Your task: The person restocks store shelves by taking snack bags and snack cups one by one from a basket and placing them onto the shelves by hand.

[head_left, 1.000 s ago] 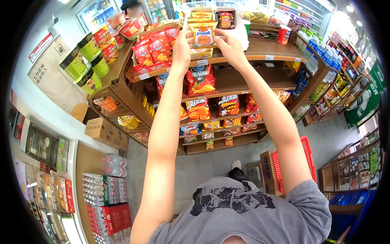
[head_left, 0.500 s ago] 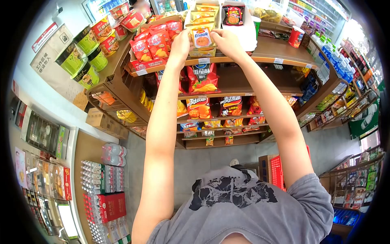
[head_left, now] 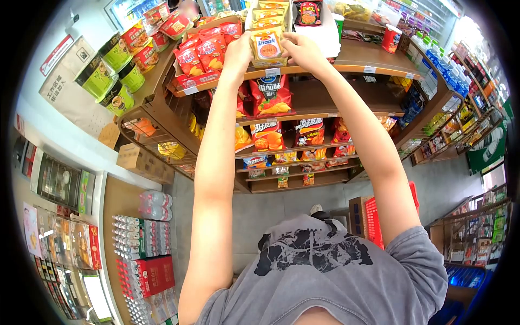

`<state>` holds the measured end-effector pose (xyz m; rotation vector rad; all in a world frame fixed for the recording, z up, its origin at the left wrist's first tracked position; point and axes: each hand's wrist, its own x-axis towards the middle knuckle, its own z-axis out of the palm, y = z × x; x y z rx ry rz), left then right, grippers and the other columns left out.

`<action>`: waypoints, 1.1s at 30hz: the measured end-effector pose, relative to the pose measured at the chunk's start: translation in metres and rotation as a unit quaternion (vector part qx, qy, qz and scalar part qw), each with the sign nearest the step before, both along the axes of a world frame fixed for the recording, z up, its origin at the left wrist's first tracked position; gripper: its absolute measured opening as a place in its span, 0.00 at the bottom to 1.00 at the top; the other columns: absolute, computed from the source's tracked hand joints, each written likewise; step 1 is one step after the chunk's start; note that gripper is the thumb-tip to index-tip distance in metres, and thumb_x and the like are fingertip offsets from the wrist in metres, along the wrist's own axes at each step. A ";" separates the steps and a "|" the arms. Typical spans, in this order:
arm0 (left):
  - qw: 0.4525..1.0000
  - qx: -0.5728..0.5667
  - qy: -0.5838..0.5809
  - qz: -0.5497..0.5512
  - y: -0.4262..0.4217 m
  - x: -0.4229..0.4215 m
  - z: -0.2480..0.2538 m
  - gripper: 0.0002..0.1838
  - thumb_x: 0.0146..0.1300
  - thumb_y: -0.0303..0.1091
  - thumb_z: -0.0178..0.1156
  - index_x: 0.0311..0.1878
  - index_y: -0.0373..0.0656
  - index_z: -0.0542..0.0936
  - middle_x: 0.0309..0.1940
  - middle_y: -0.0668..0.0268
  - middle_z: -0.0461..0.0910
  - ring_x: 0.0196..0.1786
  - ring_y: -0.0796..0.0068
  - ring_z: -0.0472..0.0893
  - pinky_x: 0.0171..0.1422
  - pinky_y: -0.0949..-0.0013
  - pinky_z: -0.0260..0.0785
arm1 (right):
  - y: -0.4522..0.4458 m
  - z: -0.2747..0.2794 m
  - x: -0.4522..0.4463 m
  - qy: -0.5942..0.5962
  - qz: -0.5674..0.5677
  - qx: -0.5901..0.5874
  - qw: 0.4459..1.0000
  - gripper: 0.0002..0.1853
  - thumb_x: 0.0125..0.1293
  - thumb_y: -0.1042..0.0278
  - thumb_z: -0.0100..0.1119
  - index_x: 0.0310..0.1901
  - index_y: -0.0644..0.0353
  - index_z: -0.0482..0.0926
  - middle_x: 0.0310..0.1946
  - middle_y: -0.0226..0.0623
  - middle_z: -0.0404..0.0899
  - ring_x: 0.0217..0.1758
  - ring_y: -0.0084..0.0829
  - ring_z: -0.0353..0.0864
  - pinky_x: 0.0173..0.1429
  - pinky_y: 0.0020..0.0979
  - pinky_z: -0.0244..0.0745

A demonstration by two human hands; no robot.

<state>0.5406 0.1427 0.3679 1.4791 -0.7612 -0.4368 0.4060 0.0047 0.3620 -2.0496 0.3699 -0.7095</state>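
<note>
The Enaak packet (head_left: 267, 45) stands between the left hand (head_left: 238, 53) and the right hand (head_left: 303, 51), at the front of an open box (head_left: 266, 63) of packets on the top shelf (head_left: 360, 57). Left of that box sit chip bags (head_left: 208, 51), and farther left stand noodle cups (head_left: 115, 53). Another packet (head_left: 309, 13) lies just right of the box; a canister (head_left: 391, 39) stands well apart, farther right. Snack bags (head_left: 267, 135) stand on the shelves below.

A washed-out grey T-shirt (head_left: 338, 290) with loose short sleeves (head_left: 417, 254) bears a jagged black print (head_left: 314, 250).
</note>
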 end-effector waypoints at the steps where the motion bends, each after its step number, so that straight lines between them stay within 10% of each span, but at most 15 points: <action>1: 1.000 0.001 -0.001 -0.005 0.002 -0.003 -0.002 0.34 0.73 0.54 0.47 0.66 0.31 0.69 0.62 0.48 0.74 0.61 0.61 0.77 0.65 0.64 0.68 | 0.003 -0.004 -0.003 -0.059 -0.008 0.019 0.998 0.26 0.68 0.59 0.54 0.62 0.69 0.73 0.40 0.44 0.84 0.37 0.25 0.84 0.43 0.28 0.80; 6: 0.983 -0.170 -0.008 0.064 0.014 -0.030 -0.026 0.24 0.75 0.45 0.45 0.58 0.33 0.76 0.46 0.61 0.80 0.43 0.74 0.77 0.51 0.69 0.69 | 0.021 -0.021 -0.032 -0.103 0.003 0.082 0.991 0.24 0.74 0.61 0.49 0.67 0.64 0.68 0.53 0.43 0.80 0.49 0.27 0.83 0.49 0.26 0.78; 7: 0.990 -0.136 -0.019 0.039 0.021 -0.038 -0.030 0.28 0.76 0.48 0.44 0.66 0.34 0.70 0.59 0.53 0.77 0.57 0.67 0.78 0.62 0.66 0.69 | 0.028 -0.027 -0.040 -0.135 0.001 0.104 0.985 0.24 0.75 0.62 0.49 0.68 0.63 0.67 0.54 0.43 0.80 0.51 0.29 0.83 0.50 0.27 0.78; 33: 0.946 0.013 0.190 -0.264 -0.051 -0.299 -0.215 0.25 0.76 0.52 0.43 0.62 0.44 0.75 0.53 0.63 0.81 0.52 0.74 0.80 0.59 0.69 0.68 | 0.031 -0.216 -0.357 -0.197 -0.212 0.358 0.888 0.28 0.78 0.47 0.35 0.64 0.62 0.71 0.51 0.41 0.81 0.51 0.30 0.82 0.57 0.32 0.74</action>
